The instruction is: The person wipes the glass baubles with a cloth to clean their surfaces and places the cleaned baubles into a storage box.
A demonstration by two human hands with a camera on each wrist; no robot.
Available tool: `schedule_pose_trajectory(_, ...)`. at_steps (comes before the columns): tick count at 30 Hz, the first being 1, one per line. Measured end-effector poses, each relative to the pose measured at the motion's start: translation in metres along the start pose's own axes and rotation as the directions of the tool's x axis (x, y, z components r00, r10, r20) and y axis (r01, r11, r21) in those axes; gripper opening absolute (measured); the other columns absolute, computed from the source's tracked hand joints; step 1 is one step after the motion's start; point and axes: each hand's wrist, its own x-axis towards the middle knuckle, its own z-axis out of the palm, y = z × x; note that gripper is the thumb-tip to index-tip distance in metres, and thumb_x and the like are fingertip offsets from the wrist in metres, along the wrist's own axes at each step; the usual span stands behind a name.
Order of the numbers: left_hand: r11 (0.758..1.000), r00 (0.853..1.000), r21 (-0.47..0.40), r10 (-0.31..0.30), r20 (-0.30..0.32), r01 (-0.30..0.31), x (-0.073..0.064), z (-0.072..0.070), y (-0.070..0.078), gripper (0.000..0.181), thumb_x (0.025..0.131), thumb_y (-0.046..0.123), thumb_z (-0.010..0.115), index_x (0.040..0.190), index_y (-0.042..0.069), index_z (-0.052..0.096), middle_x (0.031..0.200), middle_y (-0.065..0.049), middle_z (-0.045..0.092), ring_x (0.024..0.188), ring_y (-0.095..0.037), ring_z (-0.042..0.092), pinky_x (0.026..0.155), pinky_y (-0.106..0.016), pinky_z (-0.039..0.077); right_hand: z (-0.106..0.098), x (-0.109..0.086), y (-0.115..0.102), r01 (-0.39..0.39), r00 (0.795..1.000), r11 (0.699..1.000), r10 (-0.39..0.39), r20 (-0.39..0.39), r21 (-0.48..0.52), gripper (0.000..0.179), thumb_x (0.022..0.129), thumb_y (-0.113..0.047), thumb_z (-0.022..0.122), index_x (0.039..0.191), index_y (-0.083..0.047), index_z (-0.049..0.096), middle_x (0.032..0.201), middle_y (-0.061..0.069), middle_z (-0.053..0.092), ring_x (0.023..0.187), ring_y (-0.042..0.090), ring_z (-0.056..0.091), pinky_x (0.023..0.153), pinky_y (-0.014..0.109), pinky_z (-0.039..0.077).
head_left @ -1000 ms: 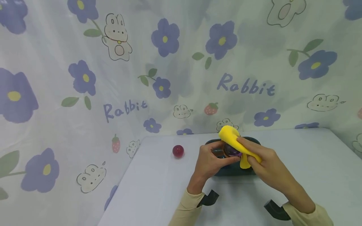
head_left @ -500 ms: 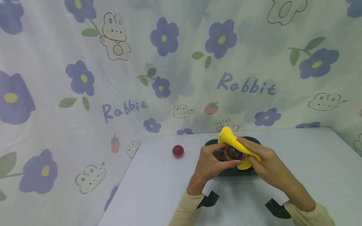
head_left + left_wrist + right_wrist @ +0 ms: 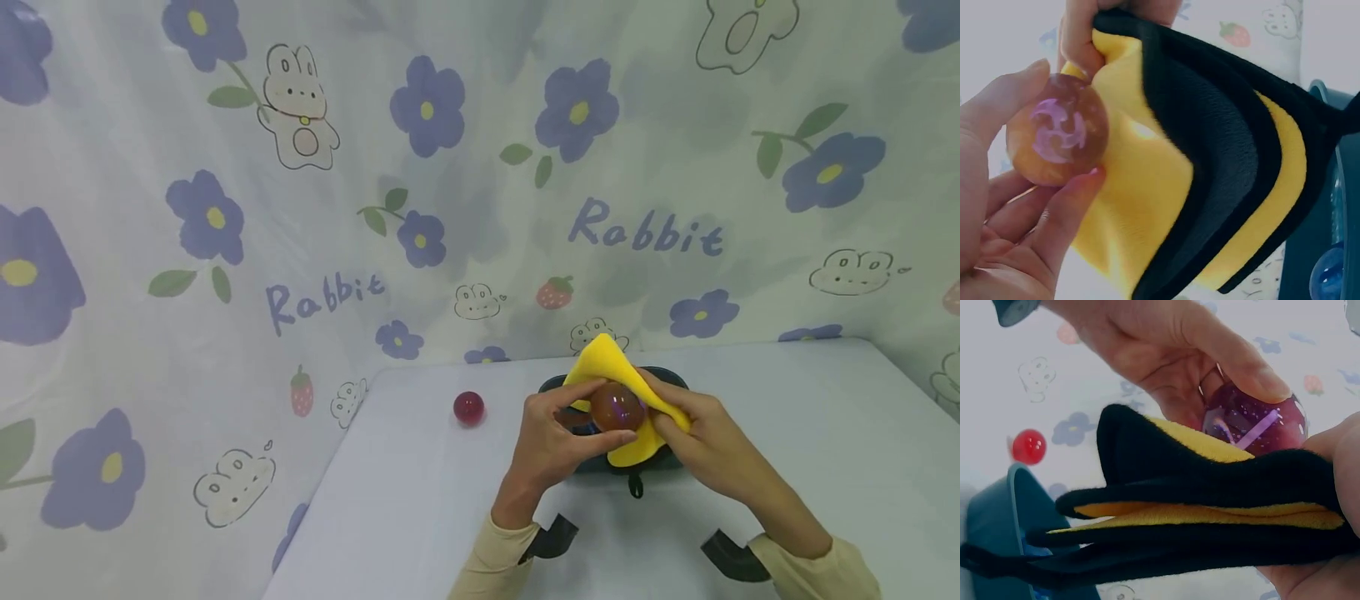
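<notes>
My left hand (image 3: 546, 437) pinches a see-through ball (image 3: 617, 408) between thumb and fingers. A pale purple swirl mark shows on the ball's amber side in the left wrist view, while its dark purple side (image 3: 1260, 419) faces the right wrist camera. In my right hand (image 3: 716, 437) is a folded yellow cloth (image 3: 606, 360) with black edging, its fingers gripping one end. The cloth lies against the ball's right side, and its dark loop (image 3: 636, 485) hangs below. Both hands are above a dark teal container (image 3: 667, 377), which the cloth and hands partly cover.
A red ball (image 3: 468, 408) sits on the white table (image 3: 405, 500), left of the container. At least one blue ball (image 3: 1329, 275) lies inside the container. Behind the table hangs a curtain (image 3: 487, 217) printed with flowers and rabbits.
The ball has turned in my left hand, from its dark purple side to its amber side in the head view. The cloth has spread lower and its loop now shows below it.
</notes>
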Motion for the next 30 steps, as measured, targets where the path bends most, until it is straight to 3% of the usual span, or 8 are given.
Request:
schedule_pose_trajectory(5, 1.0, 0.998, -0.01, 0.01, -0.065, -0.011, -0.001, 0.002, -0.001, 0.058, 0.077, 0.011, 0.092, 0.131, 0.01, 0.071, 0.112, -0.008, 0.079, 0.095, -0.012, 0.075, 0.073, -0.026, 0.065, 0.003, -0.001, -0.004, -0.052, 0.998, 0.998, 0.053, -0.019, 0.02, 0.051, 0.098, 0.008, 0.056, 0.149, 0.009, 0.047, 0.105, 0.018, 0.072, 0.061, 0.007, 0.05, 0.055, 0.021, 0.05)
schedule_pose_trajectory(11, 0.997, 0.99, -0.073, 0.025, -0.138, -0.036, 0.0, 0.004, -0.002, 0.052, 0.086, 0.031, 0.086, 0.131, 0.013, 0.07, 0.114, -0.008, 0.078, 0.093, -0.014, 0.072, 0.075, -0.03, 0.066, 0.005, -0.001, -0.009, -0.089, 0.996, 0.995, 0.09, -0.03, 0.04, 0.05, 0.099, 0.006, 0.057, 0.148, 0.011, 0.047, 0.089, 0.008, 0.065, 0.062, 0.009, 0.052, 0.055, 0.021, 0.051)
schedule_pose_trajectory(14, 0.997, 0.986, -0.069, 0.026, -0.166, -0.038, 0.0, 0.006, -0.002, 0.053, 0.085, 0.029, 0.087, 0.132, 0.013, 0.069, 0.12, -0.008, 0.076, 0.098, -0.015, 0.071, 0.076, -0.029, 0.066, 0.005, -0.001, -0.012, -0.105, 0.994, 0.994, 0.107, -0.035, 0.034, 0.05, 0.099, 0.005, 0.057, 0.148, 0.011, 0.047, 0.089, 0.009, 0.066, 0.061, 0.009, 0.052, 0.055, 0.021, 0.051)
schedule_pose_trajectory(20, 0.998, 0.979, -0.017, 0.054, -0.197, -0.058, 0.001, 0.008, -0.002, 0.069, 0.076, 0.01, 0.092, 0.139, 0.009, 0.063, 0.126, -0.011, 0.074, 0.106, -0.02, 0.072, 0.081, -0.029, 0.065, 0.003, 0.0, -0.018, -0.143, 0.988, 0.99, 0.143, -0.052, 0.008, 0.05, 0.1, 0.002, 0.058, 0.148, 0.009, 0.048, 0.112, 0.025, 0.072, 0.062, 0.008, 0.052, 0.054, 0.021, 0.052)
schedule_pose_trajectory(24, 0.997, 0.978, 0.009, 0.071, -0.194, -0.071, 0.001, 0.009, -0.003, 0.069, 0.076, 0.01, 0.092, 0.139, 0.006, 0.062, 0.128, -0.011, 0.073, 0.109, -0.02, 0.073, 0.089, -0.029, 0.063, 0.002, 0.0, -0.022, -0.165, 0.985, 0.986, 0.164, -0.051, -0.008, 0.05, 0.1, 0.001, 0.058, 0.149, 0.008, 0.048, 0.12, 0.028, 0.071, 0.062, 0.008, 0.052, 0.054, 0.021, 0.05)
schedule_pose_trajectory(30, 0.999, 0.984, 0.015, 0.03, -0.175, -0.028, 0.002, 0.007, -0.004, 0.066, 0.08, 0.016, 0.091, 0.139, 0.007, 0.063, 0.129, -0.009, 0.074, 0.111, -0.018, 0.074, 0.094, -0.031, 0.062, 0.0, -0.003, -0.029, -0.179, 0.983, 0.981, 0.176, -0.054, -0.069, 0.052, 0.098, 0.002, 0.059, 0.15, 0.004, 0.049, 0.122, 0.026, 0.071, 0.064, 0.006, 0.054, 0.053, 0.021, 0.051)
